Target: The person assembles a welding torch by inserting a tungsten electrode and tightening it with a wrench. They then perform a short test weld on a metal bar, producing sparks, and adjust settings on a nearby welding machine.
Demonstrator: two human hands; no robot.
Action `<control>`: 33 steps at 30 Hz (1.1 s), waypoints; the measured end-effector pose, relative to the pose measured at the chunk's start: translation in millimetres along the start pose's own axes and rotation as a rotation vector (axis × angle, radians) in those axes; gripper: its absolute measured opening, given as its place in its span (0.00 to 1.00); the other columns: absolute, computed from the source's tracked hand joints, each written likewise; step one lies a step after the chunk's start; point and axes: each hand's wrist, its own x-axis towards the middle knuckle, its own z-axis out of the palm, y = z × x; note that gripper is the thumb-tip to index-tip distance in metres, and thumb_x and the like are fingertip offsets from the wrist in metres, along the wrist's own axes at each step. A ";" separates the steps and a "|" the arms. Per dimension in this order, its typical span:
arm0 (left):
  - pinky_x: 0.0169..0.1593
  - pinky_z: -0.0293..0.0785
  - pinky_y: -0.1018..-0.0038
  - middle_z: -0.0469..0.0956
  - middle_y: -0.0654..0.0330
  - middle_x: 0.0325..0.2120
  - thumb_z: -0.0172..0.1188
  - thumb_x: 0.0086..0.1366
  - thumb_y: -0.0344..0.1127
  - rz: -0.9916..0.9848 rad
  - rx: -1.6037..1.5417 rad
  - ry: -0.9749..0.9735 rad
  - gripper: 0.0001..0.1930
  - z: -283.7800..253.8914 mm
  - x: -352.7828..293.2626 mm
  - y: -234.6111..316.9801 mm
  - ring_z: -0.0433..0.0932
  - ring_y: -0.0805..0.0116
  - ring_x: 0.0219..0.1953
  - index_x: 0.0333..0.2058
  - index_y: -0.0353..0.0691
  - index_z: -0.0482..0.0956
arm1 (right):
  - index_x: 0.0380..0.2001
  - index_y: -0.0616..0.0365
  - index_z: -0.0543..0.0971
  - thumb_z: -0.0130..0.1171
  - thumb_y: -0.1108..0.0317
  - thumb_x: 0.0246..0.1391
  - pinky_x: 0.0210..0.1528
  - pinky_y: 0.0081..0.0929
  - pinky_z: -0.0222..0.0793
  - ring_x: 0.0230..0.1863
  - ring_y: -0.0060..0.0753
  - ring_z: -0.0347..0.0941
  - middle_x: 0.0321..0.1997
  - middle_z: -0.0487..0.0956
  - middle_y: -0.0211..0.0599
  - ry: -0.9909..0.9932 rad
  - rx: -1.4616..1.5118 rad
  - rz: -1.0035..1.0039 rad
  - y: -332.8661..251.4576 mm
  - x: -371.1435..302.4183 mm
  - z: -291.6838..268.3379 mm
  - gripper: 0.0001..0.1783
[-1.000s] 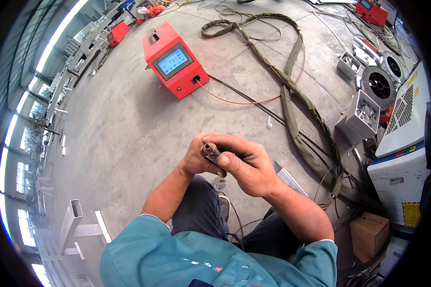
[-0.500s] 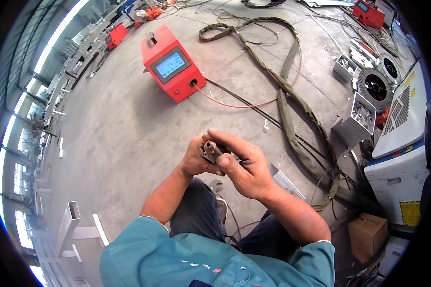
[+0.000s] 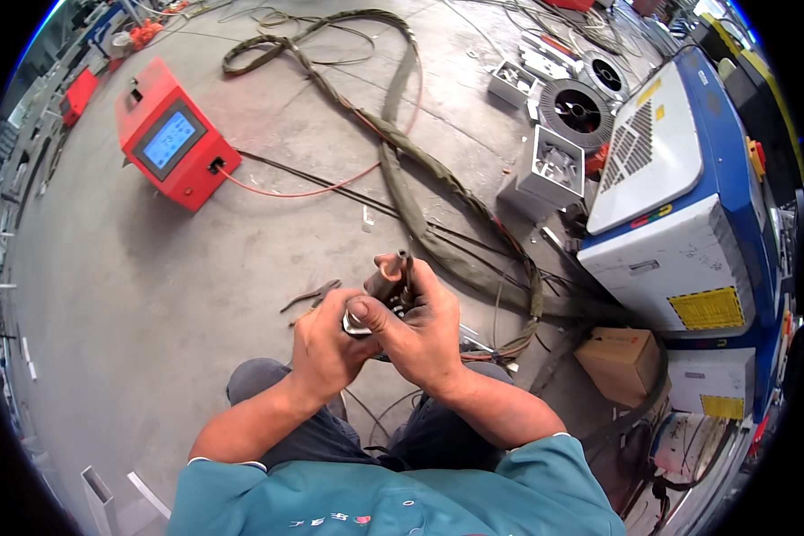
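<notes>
In front of my knees, both hands are closed together around a welding torch head, its narrow tip pointing away from me. My right hand wraps the torch from the right, with the thumb laid across toward the left hand. My left hand grips from the left and lower down. Between the left fingers and the right thumb shows a shiny silver metal end; whether it belongs to the torch or is a separate tool I cannot tell. Beyond my left hand, dark-jawed pliers lie on the concrete floor.
A red machine with a lit screen stands at the left. A thick sheathed cable loops across the floor. To the right are wire spools, a grey metal box, a cardboard box and a white-and-blue cabinet.
My view has swung to the right, so the red machine sits farther left. My hands have shifted their grip on the torch; a silver end now shows beneath the right thumb. Pliers have become visible.
</notes>
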 end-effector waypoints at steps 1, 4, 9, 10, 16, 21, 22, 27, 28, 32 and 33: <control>0.31 0.78 0.64 0.82 0.51 0.30 0.79 0.49 0.33 0.054 -0.022 -0.015 0.26 2.4 -0.9 3.1 0.83 0.50 0.30 0.44 0.38 0.75 | 0.47 0.67 0.76 0.76 0.65 0.53 0.38 0.18 0.72 0.33 0.16 0.73 0.32 0.78 0.28 0.021 -0.038 -0.023 0.9 -1.1 -3.1 0.25; 0.30 0.77 0.64 0.82 0.52 0.30 0.79 0.50 0.33 0.094 -0.002 -0.062 0.25 3.2 -4.6 5.6 0.82 0.52 0.29 0.44 0.37 0.75 | 0.42 0.66 0.78 0.76 0.67 0.52 0.33 0.18 0.71 0.29 0.14 0.73 0.28 0.78 0.27 0.056 -0.161 -0.090 3.6 -10.9 -8.5 0.20; 0.30 0.77 0.64 0.82 0.54 0.31 0.79 0.48 0.33 0.235 -0.015 -0.048 0.26 0.2 -11.9 -11.3 0.82 0.52 0.29 0.44 0.37 0.76 | 0.35 0.65 0.80 0.75 0.71 0.51 0.28 0.19 0.70 0.26 0.14 0.71 0.24 0.78 0.27 0.082 -0.268 -0.245 3.2 -16.1 -2.5 0.13; 0.30 0.77 0.64 0.82 0.54 0.31 0.79 0.48 0.33 0.244 -0.011 -0.050 0.26 -0.5 -11.4 -13.2 0.82 0.52 0.29 0.44 0.37 0.76 | 0.35 0.65 0.81 0.75 0.71 0.51 0.28 0.19 0.69 0.25 0.14 0.71 0.25 0.78 0.27 0.079 -0.276 -0.272 4.4 -16.0 -1.7 0.13; 0.32 0.77 0.64 0.82 0.54 0.31 0.79 0.48 0.32 0.202 -0.042 -0.088 0.25 -2.5 -11.0 -20.3 0.82 0.51 0.30 0.43 0.37 0.76 | 0.34 0.64 0.81 0.76 0.71 0.50 0.28 0.20 0.70 0.25 0.17 0.72 0.25 0.79 0.29 0.085 -0.249 -0.270 7.8 -15.0 1.4 0.14; 0.34 0.78 0.64 0.82 0.55 0.32 0.79 0.47 0.33 0.185 -0.083 -0.105 0.26 -1.4 -12.5 -24.8 0.83 0.52 0.31 0.43 0.37 0.77 | 0.34 0.62 0.80 0.77 0.70 0.49 0.27 0.23 0.70 0.25 0.22 0.74 0.27 0.80 0.33 0.071 -0.286 -0.359 11.8 -13.2 0.2 0.14; 0.34 0.78 0.65 0.82 0.55 0.32 0.80 0.47 0.33 0.190 -0.083 -0.107 0.26 -0.8 -14.2 -27.5 0.83 0.52 0.31 0.43 0.38 0.77 | 0.34 0.61 0.80 0.77 0.70 0.49 0.27 0.23 0.70 0.25 0.24 0.75 0.28 0.80 0.34 0.060 -0.297 -0.364 11.6 -13.3 -1.2 0.14; 0.35 0.78 0.65 0.83 0.56 0.31 0.80 0.47 0.36 0.203 0.013 -0.151 0.25 -5.0 -12.4 -34.8 0.83 0.53 0.31 0.42 0.38 0.78 | 0.40 0.61 0.81 0.76 0.71 0.48 0.28 0.25 0.71 0.26 0.27 0.77 0.29 0.81 0.36 -0.055 -0.387 -0.372 1.7 -12.3 -8.5 0.17; 0.35 0.78 0.66 0.83 0.56 0.31 0.80 0.47 0.37 0.182 0.057 -0.182 0.25 -5.8 -13.0 -40.3 0.83 0.54 0.31 0.42 0.39 0.78 | 0.42 0.61 0.81 0.76 0.72 0.48 0.29 0.25 0.72 0.27 0.29 0.77 0.30 0.81 0.36 -0.088 -0.418 -0.367 -0.5 -12.0 -10.5 0.19; 0.38 0.79 0.70 0.85 0.57 0.32 0.80 0.49 0.39 -0.185 -0.296 -0.210 0.24 -6.5 -7.4 -37.9 0.85 0.63 0.33 0.42 0.38 0.78 | 0.55 0.61 0.76 0.74 0.74 0.47 0.39 0.28 0.76 0.36 0.34 0.81 0.40 0.82 0.40 -0.154 -0.189 -0.343 3.0 -2.6 -17.6 0.31; 0.40 0.79 0.72 0.86 0.58 0.33 0.81 0.48 0.38 -0.160 -0.281 -0.200 0.25 -9.0 -2.4 -32.0 0.85 0.69 0.35 0.42 0.39 0.78 | 0.54 0.61 0.77 0.72 0.75 0.48 0.42 0.29 0.76 0.39 0.34 0.80 0.42 0.81 0.41 -0.189 -0.184 -0.313 2.1 1.0 -20.4 0.28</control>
